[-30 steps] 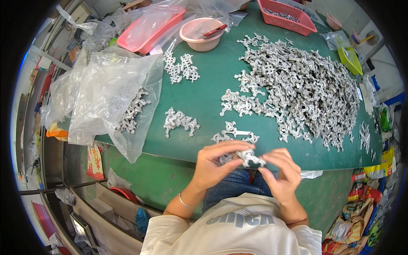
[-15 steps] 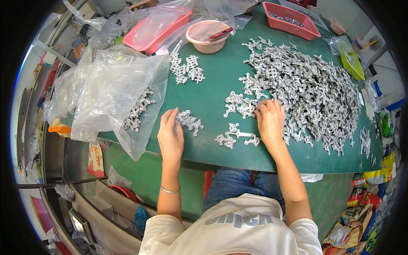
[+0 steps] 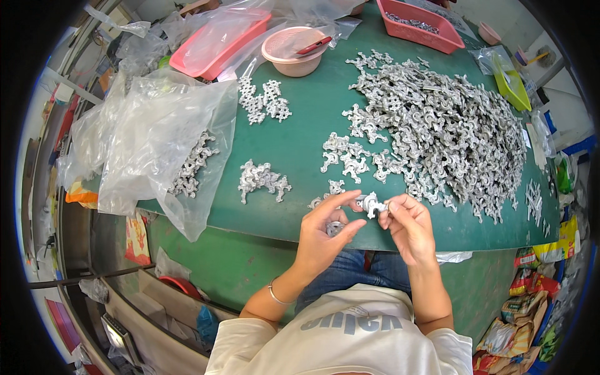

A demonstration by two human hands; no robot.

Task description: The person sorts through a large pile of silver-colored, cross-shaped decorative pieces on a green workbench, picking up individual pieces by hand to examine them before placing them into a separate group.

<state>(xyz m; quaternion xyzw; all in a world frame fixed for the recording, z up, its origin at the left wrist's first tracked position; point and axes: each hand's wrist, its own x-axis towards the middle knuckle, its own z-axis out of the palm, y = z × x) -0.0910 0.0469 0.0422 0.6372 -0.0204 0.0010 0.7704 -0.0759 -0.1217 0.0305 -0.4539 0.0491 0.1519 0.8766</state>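
Near the front table edge my two hands are close together. My right hand (image 3: 410,228) pinches a small silver metal casting (image 3: 371,205) between thumb and fingertips. The fingers of my left hand (image 3: 322,234) are curled, the index fingertip beside that casting. Another silver casting (image 3: 335,229) shows inside the curl of the left hand, partly hidden by its fingers. Just beyond the hands a loose casting (image 3: 336,187) lies on the green table (image 3: 294,140). A small heap of castings (image 3: 262,180) sits further left.
A large pile of castings (image 3: 450,137) covers the right side. Clear plastic bags (image 3: 156,125) lie at left, with castings partly under them. At the back are a pink bowl (image 3: 292,67) with a red-handled tool (image 3: 314,45) and pink trays (image 3: 422,37).
My left hand has left the small heap and moved right, to the front middle. My right hand has come back from the pile's edge toward me, now with a casting between its fingers.
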